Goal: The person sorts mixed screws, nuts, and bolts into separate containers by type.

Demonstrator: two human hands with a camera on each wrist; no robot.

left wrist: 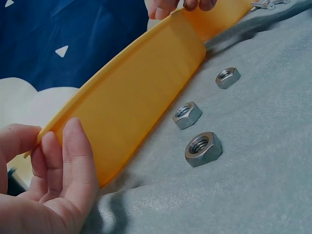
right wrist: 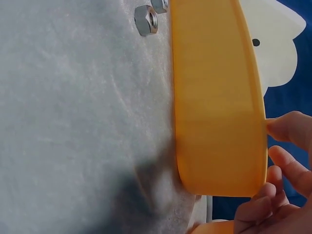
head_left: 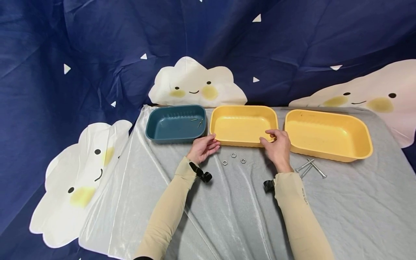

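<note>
At the front left corner of the middle yellow bin (head_left: 238, 143), my left hand (head_left: 203, 148) pinches the rim; the left wrist view shows its fingers against the outer wall (left wrist: 141, 87). My right hand (head_left: 277, 148) holds the front right corner, thumb on the front rim (right wrist: 261, 97) and the other fingers bent around the corner. Three hex nuts (head_left: 233, 155) lie on the cloth just in front of this bin, between the two forearms. The bin's floor shows nothing on it.
A teal bin (head_left: 169, 140) with several small thin screws (head_left: 200, 123) stands at left. At right is a larger yellow bin (head_left: 325, 153), with long bolts (head_left: 316, 169) crossed on the grey cloth (head_left: 227, 216) before it. Behind hangs a dark blue curtain (head_left: 182, 32).
</note>
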